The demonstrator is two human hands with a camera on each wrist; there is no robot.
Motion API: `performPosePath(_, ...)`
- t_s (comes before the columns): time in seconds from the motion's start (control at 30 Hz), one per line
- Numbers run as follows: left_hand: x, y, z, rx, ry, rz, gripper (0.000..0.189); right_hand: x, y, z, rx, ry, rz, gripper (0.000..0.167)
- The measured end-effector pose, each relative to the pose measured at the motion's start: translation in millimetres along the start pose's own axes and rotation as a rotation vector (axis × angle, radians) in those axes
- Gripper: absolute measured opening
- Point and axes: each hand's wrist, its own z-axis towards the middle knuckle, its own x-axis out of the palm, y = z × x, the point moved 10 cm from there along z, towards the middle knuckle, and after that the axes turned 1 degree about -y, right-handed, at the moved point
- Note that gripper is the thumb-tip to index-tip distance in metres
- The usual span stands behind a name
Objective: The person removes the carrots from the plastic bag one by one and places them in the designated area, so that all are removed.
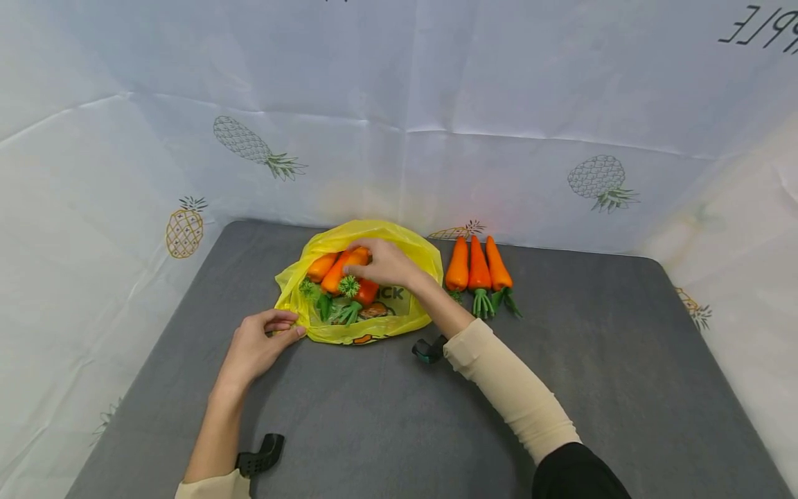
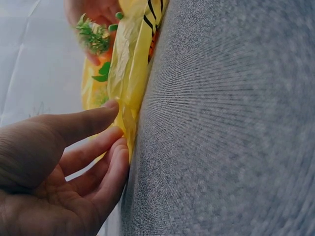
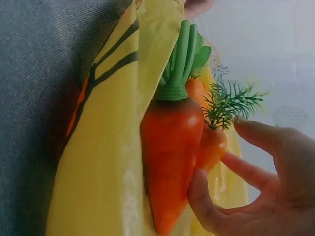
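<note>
A yellow plastic bag (image 1: 424, 260) lies with its mouth spread wide, several toy carrots inside. My left hand (image 1: 258, 346) pinches the bag's near left rim between thumb and fingers, seen closely in the left wrist view. My right hand (image 1: 386, 262) reaches into the mouth from the right, thumb and fingers about an orange carrot (image 1: 337, 276) with feathery green leaves. In the right wrist view a redder carrot (image 3: 170, 152) with thick green stems lies beside that hand's fingers. Part of the held carrot is hidden behind the redder one there.
Right of the bag, three more carrots (image 1: 479, 267) lie side by side, tips toward the back, leaves toward me. The grey table (image 1: 592, 346) meets white pineapple-print cloth (image 1: 374, 166) at its back and sides. A black wrist device (image 1: 262, 454) shows by each forearm.
</note>
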Motion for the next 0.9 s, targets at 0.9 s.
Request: performPosePath(0.9, -1.4, -0.1, 0.4, 0.008, 0.0, -0.019, 0.038, 26.1, 4.0, 5.7, 0.037, 0.152, -0.085, 0.047)
